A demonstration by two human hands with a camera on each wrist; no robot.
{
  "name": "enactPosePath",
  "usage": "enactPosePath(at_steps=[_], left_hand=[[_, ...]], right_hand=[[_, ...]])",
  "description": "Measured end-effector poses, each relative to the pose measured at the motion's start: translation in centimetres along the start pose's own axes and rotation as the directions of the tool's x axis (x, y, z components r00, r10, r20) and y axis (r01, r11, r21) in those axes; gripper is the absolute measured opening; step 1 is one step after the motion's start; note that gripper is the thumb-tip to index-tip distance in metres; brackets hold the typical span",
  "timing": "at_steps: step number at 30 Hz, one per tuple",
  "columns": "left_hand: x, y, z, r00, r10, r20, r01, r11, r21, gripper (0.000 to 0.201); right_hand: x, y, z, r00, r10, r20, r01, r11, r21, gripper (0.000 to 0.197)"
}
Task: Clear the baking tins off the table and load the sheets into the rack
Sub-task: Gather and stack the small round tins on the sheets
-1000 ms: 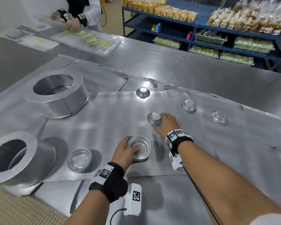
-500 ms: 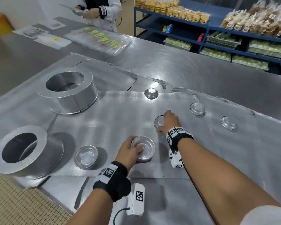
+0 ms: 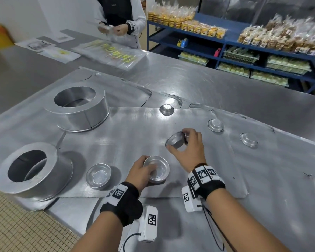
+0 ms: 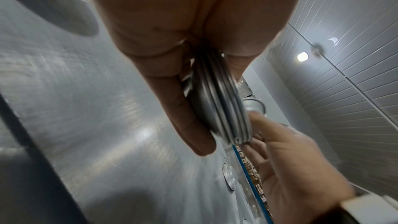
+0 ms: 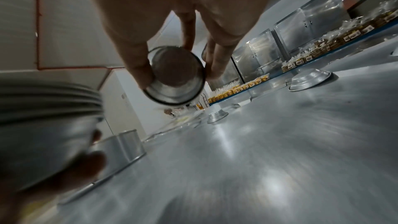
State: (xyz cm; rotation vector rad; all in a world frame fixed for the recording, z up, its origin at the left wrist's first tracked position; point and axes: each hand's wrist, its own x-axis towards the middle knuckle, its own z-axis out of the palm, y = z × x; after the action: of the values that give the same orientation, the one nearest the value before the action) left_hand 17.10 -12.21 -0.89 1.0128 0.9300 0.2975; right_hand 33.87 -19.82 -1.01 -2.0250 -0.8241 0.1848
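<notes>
My left hand grips a nested stack of small round tins just above the metal baking sheet; the stacked rims show edge-on between thumb and fingers. My right hand pinches one small tin by its rim, lifted and tilted, mouth toward the left; the same tin hangs from my fingertips in the right wrist view. One upright small tin sits at the sheet's near left. Three upturned tins lie farther back.
Two large round cake tins stand on the left of the steel table. Another person works at the far side by clear packaging. Blue shelves with bagged goods stand at the back right.
My right hand has lifted the small tin off the sheet and tilted it, drawing it toward the left hand's stack. The left hand has kept hold of its stack. The camera has moved nearer.
</notes>
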Motion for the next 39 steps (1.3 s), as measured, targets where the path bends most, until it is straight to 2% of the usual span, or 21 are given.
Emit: enactPosePath(at_steps=[3, 6, 9, 13, 15, 20, 23, 29, 39], left_hand=[[-0.8, 0.2, -0.1, 1.000, -0.015, 0.022, 0.016, 0.998, -0.057, 0.017], [-1.3, 0.5, -0.3, 0.998, -0.032, 0.054, 0.038, 0.994, -0.099, 0.039], [-1.7, 0.6, -0.6, 0.990, -0.031, 0.137, 0.041, 0.997, -0.070, 0.050], [-2.6, 0.6, -1.2, 0.979, -0.020, 0.204, 0.020, 1.000, -0.001, 0.053], [-3.0, 0.6, -1.4, 0.981, -0.017, 0.191, 0.010, 0.999, 0.037, 0.050], [-3.7, 0.4, -2.1, 0.984, 0.019, 0.177, -0.030, 0.998, 0.059, 0.024], [-3.7, 0.1, -3.0, 0.984, 0.024, 0.178, -0.041, 0.995, 0.095, 0.015], [-4.0, 0.5, -4.9, 0.987, 0.054, 0.152, -0.074, 0.989, 0.130, 0.022], [-2.9, 1.9, -8.0, 0.987, 0.027, 0.161, -0.042, 0.995, 0.086, 0.020]], right_hand=[[-2.9, -1.3, -0.7, 0.997, -0.056, -0.062, 0.066, 0.984, 0.168, 0.065], [-5.8, -2.3, -1.1, 0.997, -0.055, -0.060, 0.071, 0.950, 0.305, 0.064], [-8.4, -3.1, -1.0, 0.997, -0.069, -0.046, 0.080, 0.939, 0.334, 0.064], [-11.1, -3.8, -0.5, 0.996, -0.082, -0.027, 0.086, 0.936, 0.341, 0.065], [-12.2, -4.0, -0.2, 0.997, -0.077, -0.010, 0.076, 0.936, 0.345, 0.065], [-14.1, -4.5, 1.0, 0.998, -0.053, 0.034, 0.038, 0.940, 0.340, 0.062], [-14.7, -4.7, 1.4, 0.995, -0.032, 0.098, -0.004, 0.936, 0.351, 0.060], [-15.3, -5.9, 2.1, 0.976, -0.003, 0.218, -0.076, 0.932, 0.354, 0.070], [-13.2, -6.5, 3.7, 0.954, 0.041, 0.297, -0.131, 0.948, 0.289, 0.092]])
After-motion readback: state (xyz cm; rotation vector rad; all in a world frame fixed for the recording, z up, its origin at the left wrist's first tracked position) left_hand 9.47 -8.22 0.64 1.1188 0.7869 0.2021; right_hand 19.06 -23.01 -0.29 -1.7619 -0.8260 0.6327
